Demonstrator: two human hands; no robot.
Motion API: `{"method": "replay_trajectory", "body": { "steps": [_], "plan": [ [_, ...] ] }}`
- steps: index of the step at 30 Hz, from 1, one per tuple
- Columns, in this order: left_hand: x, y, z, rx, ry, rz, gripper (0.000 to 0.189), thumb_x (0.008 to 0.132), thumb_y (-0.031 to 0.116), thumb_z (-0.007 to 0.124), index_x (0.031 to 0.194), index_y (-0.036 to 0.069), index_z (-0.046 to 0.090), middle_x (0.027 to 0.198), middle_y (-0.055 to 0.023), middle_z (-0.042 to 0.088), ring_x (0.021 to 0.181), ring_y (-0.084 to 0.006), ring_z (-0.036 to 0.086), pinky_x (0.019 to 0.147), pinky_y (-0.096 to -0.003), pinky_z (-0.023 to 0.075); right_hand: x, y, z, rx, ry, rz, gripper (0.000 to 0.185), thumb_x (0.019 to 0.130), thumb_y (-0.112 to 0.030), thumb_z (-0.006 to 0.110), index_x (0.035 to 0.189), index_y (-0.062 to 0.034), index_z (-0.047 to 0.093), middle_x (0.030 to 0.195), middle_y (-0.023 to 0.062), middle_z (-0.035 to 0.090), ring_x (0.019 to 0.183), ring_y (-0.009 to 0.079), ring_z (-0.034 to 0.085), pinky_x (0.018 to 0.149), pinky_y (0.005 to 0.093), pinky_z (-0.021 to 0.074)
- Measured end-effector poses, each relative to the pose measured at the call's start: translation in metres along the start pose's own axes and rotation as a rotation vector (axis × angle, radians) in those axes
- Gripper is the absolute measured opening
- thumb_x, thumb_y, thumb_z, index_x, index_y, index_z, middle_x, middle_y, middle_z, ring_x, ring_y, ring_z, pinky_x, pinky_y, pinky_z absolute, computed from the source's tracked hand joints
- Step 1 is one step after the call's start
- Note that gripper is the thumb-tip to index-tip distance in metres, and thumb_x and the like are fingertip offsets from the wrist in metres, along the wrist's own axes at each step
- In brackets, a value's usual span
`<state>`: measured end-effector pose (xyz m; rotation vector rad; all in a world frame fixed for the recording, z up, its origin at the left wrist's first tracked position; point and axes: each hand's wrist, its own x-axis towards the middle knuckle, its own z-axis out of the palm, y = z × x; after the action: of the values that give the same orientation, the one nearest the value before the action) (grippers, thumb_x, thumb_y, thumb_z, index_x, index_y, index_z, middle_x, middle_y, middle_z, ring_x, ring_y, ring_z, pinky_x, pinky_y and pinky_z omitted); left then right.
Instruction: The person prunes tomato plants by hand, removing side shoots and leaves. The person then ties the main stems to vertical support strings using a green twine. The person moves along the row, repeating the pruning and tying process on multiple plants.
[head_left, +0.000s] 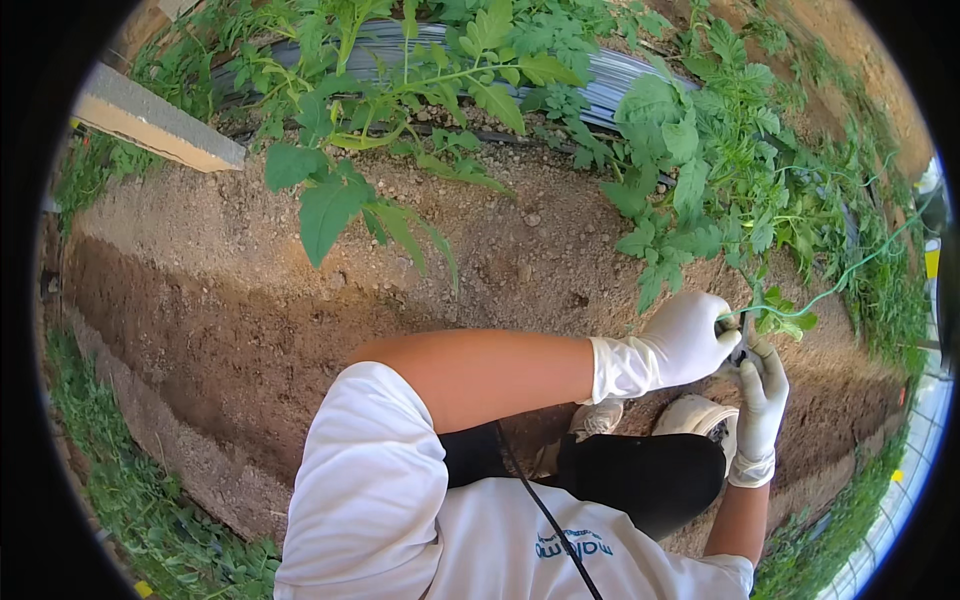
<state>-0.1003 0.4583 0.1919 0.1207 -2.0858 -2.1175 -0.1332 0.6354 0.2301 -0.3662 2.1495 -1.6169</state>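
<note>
My left hand (686, 337), in a white glove, reaches in from the left with its fingers closed on a thin green twine (817, 300). The twine runs up and right, past the leaves. My right hand (761, 397), gloved too, is just below and right of it, with its fingertips around a small dark object (741, 355) whose kind I cannot tell. A narrow dark part of it rises between the hands. Close above them is the lower stem of a leafy tomato-like plant (750, 195), with small light leaves (787, 322) beside my right fingertips.
A whitish bucket (694, 416) with dark contents stands beside my knee. Sandy soil (510, 255) spans the row. Leafy stems (330, 187) hang over it, with a bundle of grey wire or tubing (615, 82) behind. A post (161, 124) juts in at upper left. Low plants (142, 495) line the lower left.
</note>
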Motion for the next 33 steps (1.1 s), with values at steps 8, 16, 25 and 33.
{"method": "replay_trajectory", "body": {
  "steps": [8, 16, 25, 33],
  "plan": [
    [0.009, 0.002, -0.025, -0.191, -0.56, -0.309, 0.024, 0.08, 0.025, 0.072, 0.083, 0.002, 0.065, 0.062, -0.001, 0.058, 0.05, -0.0071, 0.048, 0.047, -0.0239, 0.0377, 0.012, -0.019, 0.006, -0.848, -0.231, -0.725, 0.067, 0.053, 0.0, 0.076, 0.118, -0.0034, 0.057, 0.115, 0.0161, 0.06, 0.099, 0.0352, 0.06, 0.085, 0.041, 0.0496],
    [0.009, -0.005, -0.021, -0.179, -0.499, -0.341, 0.025, 0.089, 0.026, 0.065, 0.098, 0.002, 0.066, 0.069, -0.0002, 0.062, 0.049, -0.0041, 0.045, 0.045, -0.0218, 0.0356, 0.003, 0.003, -0.006, -0.614, -0.137, -0.72, 0.04, 0.072, -0.002, 0.071, 0.111, -0.0028, 0.062, 0.079, 0.0118, 0.064, 0.07, 0.0273, 0.064, 0.065, 0.0331, 0.0515],
    [0.005, -0.017, -0.019, 0.216, -0.402, 0.011, 0.026, 0.093, 0.021, 0.057, 0.109, 0.001, 0.063, 0.083, -0.0051, 0.068, 0.065, -0.0102, 0.059, 0.063, -0.0271, 0.0483, 0.0, 0.014, -0.016, -0.135, -0.08, -0.183, 0.031, 0.081, -0.002, 0.063, 0.112, 0.0004, 0.064, 0.083, 0.003, 0.07, 0.073, 0.0026, 0.061, 0.069, 0.0195, 0.0485],
    [0.003, -0.011, -0.008, 0.013, -0.412, -0.153, 0.035, 0.088, 0.024, 0.065, 0.111, -0.002, 0.06, 0.09, -0.0075, 0.068, 0.071, -0.0115, 0.063, 0.068, -0.0266, 0.0506, 0.016, 0.025, -0.009, -0.604, 0.025, -0.347, 0.037, 0.078, -0.006, 0.066, 0.114, -0.0031, 0.062, 0.07, 0.0104, 0.066, 0.061, 0.0159, 0.064, 0.058, 0.0284, 0.0509]
  ]
}}
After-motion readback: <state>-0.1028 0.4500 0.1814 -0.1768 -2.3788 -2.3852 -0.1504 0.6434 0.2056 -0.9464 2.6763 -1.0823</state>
